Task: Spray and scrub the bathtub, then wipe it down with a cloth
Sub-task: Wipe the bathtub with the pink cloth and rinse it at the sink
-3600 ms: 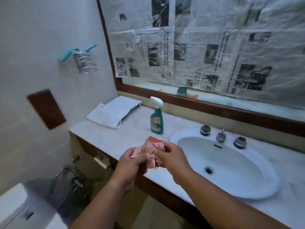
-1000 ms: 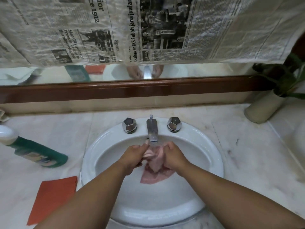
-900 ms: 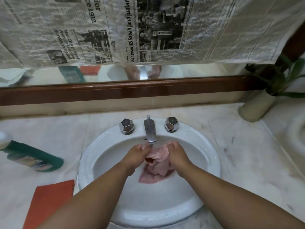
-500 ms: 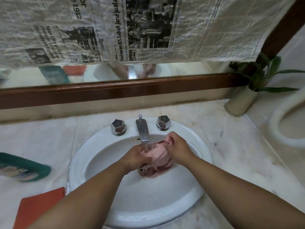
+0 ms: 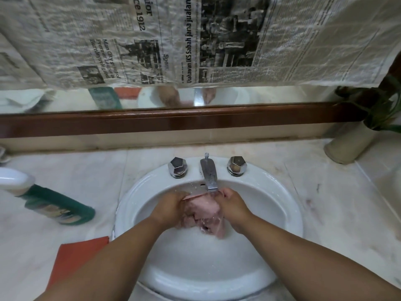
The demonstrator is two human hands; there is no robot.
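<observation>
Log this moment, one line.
stage: rinsing pink cloth | left hand: grips it | right hand: grips it | where: under tap, over sink | spray bottle: on counter

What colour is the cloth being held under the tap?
Pale pink: a wet crumpled cloth, clearest in the head view.

A bathroom, seen at the vanity.
A white oval sink with a chrome spout and two faceted knobs is set into a pale marble tabletop. Behind it a wood-framed mirror runs along the wall, its upper part covered with newspaper. A potted plant stands in the right corner, and a green spray bottle sits on the tabletop left of the sink.
</observation>
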